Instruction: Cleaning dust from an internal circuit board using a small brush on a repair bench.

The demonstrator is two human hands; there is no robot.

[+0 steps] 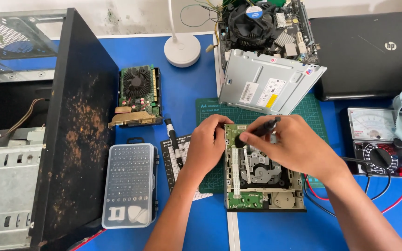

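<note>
On the green mat (212,179), the opened drive (261,179) lies long axis toward the person, left hand (208,144) clasping its far-left corner while the right hand (294,144) pinches a screwdriver (259,131) angled down-left onto that corner.

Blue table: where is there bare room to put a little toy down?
Bare blue table shows between the graphics card, the white lamp base and the green cutting mat. Another patch lies below the opened disc drive. Around the left hand and right hand it is crowded.
</note>
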